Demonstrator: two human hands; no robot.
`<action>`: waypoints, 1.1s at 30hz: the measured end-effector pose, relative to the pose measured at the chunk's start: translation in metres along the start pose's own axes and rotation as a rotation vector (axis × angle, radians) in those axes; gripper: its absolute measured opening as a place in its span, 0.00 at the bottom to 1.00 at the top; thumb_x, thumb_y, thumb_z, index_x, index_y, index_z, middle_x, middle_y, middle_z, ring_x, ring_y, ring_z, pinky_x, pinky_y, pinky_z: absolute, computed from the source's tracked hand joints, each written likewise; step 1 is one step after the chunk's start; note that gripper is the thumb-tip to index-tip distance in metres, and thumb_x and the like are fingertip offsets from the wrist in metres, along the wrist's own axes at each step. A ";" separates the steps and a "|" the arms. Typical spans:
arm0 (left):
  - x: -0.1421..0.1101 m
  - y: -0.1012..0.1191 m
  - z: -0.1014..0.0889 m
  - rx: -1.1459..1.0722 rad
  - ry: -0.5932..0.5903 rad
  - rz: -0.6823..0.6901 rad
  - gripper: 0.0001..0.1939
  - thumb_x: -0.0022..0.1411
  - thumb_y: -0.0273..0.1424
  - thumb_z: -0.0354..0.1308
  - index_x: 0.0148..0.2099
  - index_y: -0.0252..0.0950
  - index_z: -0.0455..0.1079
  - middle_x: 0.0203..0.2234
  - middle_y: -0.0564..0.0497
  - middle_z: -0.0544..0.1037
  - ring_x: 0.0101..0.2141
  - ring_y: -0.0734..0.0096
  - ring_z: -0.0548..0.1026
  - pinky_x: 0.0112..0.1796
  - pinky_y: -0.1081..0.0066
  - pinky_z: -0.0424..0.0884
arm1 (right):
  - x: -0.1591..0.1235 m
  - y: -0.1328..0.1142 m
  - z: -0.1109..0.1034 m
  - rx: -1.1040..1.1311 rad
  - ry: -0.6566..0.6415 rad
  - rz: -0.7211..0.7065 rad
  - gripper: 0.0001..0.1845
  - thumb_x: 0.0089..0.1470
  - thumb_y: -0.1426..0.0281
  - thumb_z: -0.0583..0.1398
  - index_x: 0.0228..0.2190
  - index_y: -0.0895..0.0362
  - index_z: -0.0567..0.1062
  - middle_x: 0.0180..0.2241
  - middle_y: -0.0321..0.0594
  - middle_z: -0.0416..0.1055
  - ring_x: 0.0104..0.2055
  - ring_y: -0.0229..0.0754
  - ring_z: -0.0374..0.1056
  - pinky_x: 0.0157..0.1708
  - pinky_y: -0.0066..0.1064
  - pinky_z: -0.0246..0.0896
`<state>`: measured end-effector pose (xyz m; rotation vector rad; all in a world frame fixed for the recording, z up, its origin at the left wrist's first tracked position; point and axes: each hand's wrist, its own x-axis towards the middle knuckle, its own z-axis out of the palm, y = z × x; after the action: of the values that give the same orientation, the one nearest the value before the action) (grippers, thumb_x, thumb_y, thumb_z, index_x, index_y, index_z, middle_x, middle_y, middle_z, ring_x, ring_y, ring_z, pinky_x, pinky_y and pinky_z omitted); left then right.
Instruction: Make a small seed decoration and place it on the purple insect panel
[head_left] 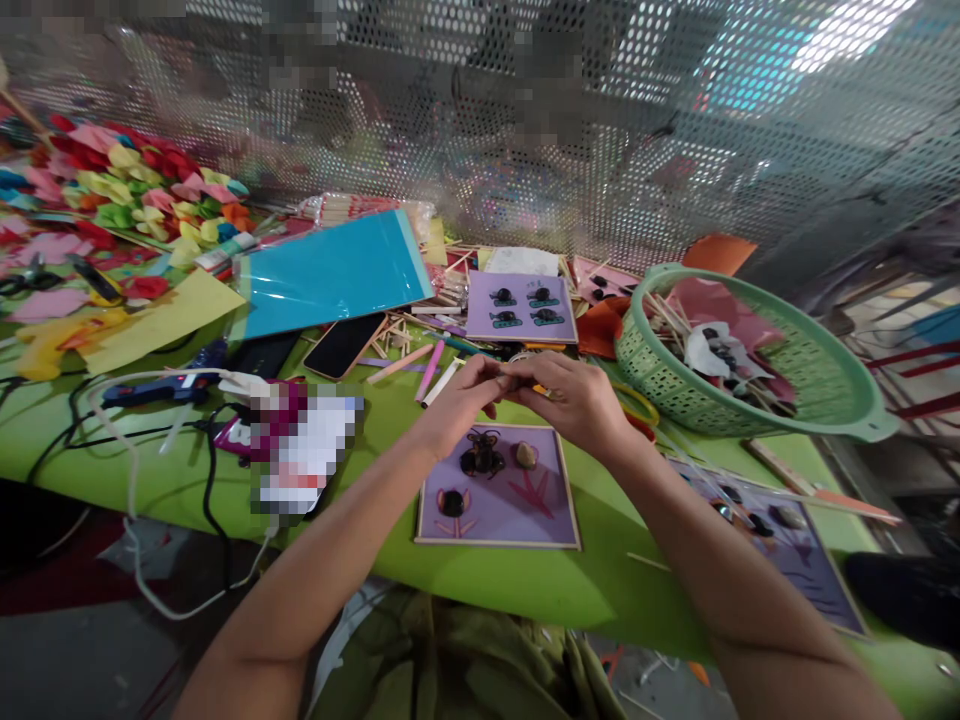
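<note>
Joined at the fingertips above the far edge of a flat, framed purple card (499, 525): left hand (472, 395) and right hand (577, 395); cannot tell if pinching anything between. Around the card, thin pale strips with square corners; on it, a rounded dark stone cluster (482, 457) with curled outlines, a tan pebble (526, 456) above pointed magenta leaf shapes (534, 492), and a dark oval stone (451, 502) with pink petal-like pieces. Underneath, smooth green tabletop (615, 565), visible on both sides toward a phone (307, 455) at left and a second purple card (814, 575) at right. Near the right hand, a lattice-walled plastic basket (654, 365), narrowing the room there.
</note>
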<state>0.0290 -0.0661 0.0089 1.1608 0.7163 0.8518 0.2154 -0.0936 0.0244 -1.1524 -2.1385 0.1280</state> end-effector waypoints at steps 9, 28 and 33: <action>0.000 -0.002 0.000 -0.036 -0.021 0.009 0.09 0.62 0.36 0.63 0.38 0.37 0.68 0.33 0.54 0.70 0.32 0.75 0.67 0.32 0.72 0.63 | 0.000 0.000 0.001 0.035 0.042 -0.008 0.14 0.59 0.75 0.65 0.46 0.52 0.82 0.42 0.43 0.83 0.44 0.45 0.80 0.43 0.33 0.75; -0.004 0.004 0.002 -0.011 -0.050 0.000 0.11 0.64 0.39 0.61 0.39 0.38 0.67 0.33 0.53 0.68 0.33 0.73 0.67 0.34 0.71 0.65 | 0.000 -0.001 -0.002 0.025 0.025 0.040 0.14 0.60 0.72 0.64 0.47 0.49 0.82 0.43 0.41 0.84 0.45 0.47 0.80 0.44 0.35 0.76; -0.003 0.004 0.000 0.000 -0.072 0.018 0.11 0.64 0.39 0.61 0.39 0.38 0.66 0.33 0.54 0.69 0.33 0.74 0.67 0.34 0.71 0.65 | 0.000 -0.001 -0.001 0.018 0.039 0.007 0.14 0.60 0.73 0.64 0.47 0.50 0.82 0.42 0.41 0.84 0.44 0.46 0.81 0.43 0.34 0.76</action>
<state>0.0271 -0.0678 0.0126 1.1934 0.6473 0.8208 0.2159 -0.0944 0.0257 -1.1429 -2.0953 0.1260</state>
